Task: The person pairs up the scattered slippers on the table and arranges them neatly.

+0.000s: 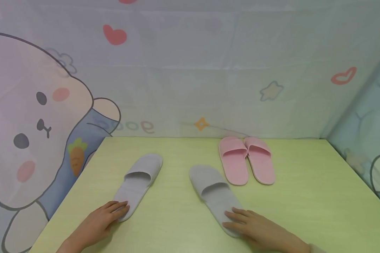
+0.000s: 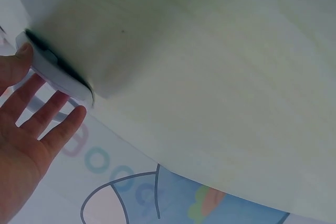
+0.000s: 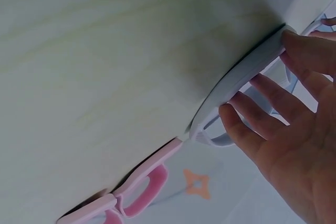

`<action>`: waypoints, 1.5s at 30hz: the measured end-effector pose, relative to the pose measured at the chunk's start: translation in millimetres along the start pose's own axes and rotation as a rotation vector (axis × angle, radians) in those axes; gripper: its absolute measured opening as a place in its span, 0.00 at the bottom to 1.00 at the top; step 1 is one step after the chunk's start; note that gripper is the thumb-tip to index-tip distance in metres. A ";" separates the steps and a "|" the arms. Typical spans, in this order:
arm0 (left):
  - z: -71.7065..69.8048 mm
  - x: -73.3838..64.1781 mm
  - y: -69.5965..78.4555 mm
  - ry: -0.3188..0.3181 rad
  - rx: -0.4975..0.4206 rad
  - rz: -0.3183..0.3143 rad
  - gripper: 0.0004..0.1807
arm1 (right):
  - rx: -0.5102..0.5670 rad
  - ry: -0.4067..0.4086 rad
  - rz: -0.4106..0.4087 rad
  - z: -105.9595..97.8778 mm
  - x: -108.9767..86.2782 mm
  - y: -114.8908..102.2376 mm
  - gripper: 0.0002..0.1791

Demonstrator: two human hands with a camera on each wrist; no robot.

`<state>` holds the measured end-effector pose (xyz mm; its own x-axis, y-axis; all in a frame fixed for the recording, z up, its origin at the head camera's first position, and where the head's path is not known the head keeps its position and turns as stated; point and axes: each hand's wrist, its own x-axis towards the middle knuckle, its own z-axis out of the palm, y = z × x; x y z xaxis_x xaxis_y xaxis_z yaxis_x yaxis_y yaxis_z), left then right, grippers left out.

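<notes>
Two pale grey-white slippers lie apart on the table, toes pointing away and strap openings towards me. On the heel end of the left slipper [image 1: 134, 188] rests my left hand [image 1: 99, 223], fingers extended over the insole. In the left wrist view its thumb touches the slipper's edge [image 2: 63, 80] and the fingers are spread. My right hand [image 1: 256, 225] lays its fingers on the heel part of the right slipper [image 1: 213, 196], which is angled with its toe to the left. The right wrist view shows that thumb at the heel rim, the other fingers straight along the sole.
A pair of pink slippers [image 1: 235, 168] stands side by side at the back of the yellow-green table [image 1: 174, 225], just right of the right pale slipper. Behind the table hangs a printed cloth [image 1: 183, 70] with a cartoon animal, hearts and stars.
</notes>
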<state>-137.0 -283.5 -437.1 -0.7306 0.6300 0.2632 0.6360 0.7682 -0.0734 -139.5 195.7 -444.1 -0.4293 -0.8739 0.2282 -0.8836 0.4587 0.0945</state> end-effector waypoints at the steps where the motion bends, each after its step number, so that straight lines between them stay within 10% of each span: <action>1: 0.4 -0.1 0.0 -0.002 -0.003 -0.001 0.28 | -0.008 0.006 -0.006 0.5 0.8 0.1 0.27; 45: 5.7 31.2 14.8 -0.065 -0.021 -0.023 0.25 | 0.029 0.000 0.040 4.2 28.3 4.5 0.25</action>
<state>-151.8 -251.8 -435.5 -0.7595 0.6185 0.2014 0.6231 0.7807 -0.0480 -156.4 172.3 -441.3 -0.4646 -0.8547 0.2314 -0.8705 0.4888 0.0574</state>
